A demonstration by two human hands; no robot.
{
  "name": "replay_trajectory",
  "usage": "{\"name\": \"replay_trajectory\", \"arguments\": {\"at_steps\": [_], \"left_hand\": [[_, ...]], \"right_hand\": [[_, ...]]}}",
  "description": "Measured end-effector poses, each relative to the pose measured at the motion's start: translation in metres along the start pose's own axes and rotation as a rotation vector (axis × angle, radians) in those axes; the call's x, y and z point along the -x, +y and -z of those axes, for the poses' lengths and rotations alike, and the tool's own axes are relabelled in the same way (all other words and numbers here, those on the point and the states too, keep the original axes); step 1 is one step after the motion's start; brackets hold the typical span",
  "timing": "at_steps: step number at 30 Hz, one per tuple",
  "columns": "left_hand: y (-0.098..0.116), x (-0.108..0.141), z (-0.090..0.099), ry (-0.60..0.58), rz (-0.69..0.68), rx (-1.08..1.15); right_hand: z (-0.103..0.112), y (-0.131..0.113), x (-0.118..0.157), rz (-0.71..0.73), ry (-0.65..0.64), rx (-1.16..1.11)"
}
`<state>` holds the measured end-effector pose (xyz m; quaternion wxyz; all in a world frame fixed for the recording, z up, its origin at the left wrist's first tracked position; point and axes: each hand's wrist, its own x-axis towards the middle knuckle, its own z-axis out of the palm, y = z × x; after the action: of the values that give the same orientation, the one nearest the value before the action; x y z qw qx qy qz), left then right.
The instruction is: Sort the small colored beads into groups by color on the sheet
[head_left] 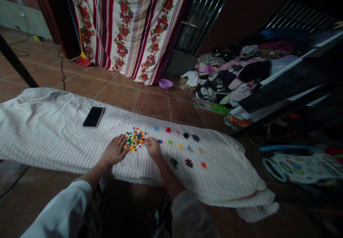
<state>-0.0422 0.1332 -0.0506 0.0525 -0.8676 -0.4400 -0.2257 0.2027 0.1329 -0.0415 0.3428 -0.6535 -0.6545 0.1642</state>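
Note:
A mixed heap of small multicoloured pieces (136, 138) lies on the striped cloth (225, 184) in front of me. My left hand (115, 150) rests flat at the heap's left edge, fingers stretched out and holding nothing. At the right edge, my right hand (153, 147) has its fingertips pinched together; whatever is between them is too small to make out. To the right of it, small piles sorted by colour sit in rows, among them a red pile (168, 129), a black pile (185, 135), a dark green pile (174, 163), a brown pile (189, 163) and an orange pile (203, 165).
A phone (93, 117) lies on the cloth to the left. Beyond the table are a floral curtain (128, 27), a purple basin (165, 84) and a red broom (83, 60) on the tiled floor. Clothes (230, 73) are heaped at the right.

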Motion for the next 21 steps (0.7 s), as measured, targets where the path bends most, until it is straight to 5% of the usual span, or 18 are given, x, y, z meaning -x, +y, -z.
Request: {"name": "replay_trajectory", "arguments": {"at_steps": [13, 21], "left_hand": [[0.0, 0.001, -0.004, 0.046, 0.017, 0.049], [-0.003, 0.003, -0.005, 0.061, -0.008, 0.076]], "right_hand": [[-0.016, -0.008, 0.027, 0.159, 0.231, 0.065], [-0.019, -0.006, 0.027, 0.146, 0.234, 0.125]]}}
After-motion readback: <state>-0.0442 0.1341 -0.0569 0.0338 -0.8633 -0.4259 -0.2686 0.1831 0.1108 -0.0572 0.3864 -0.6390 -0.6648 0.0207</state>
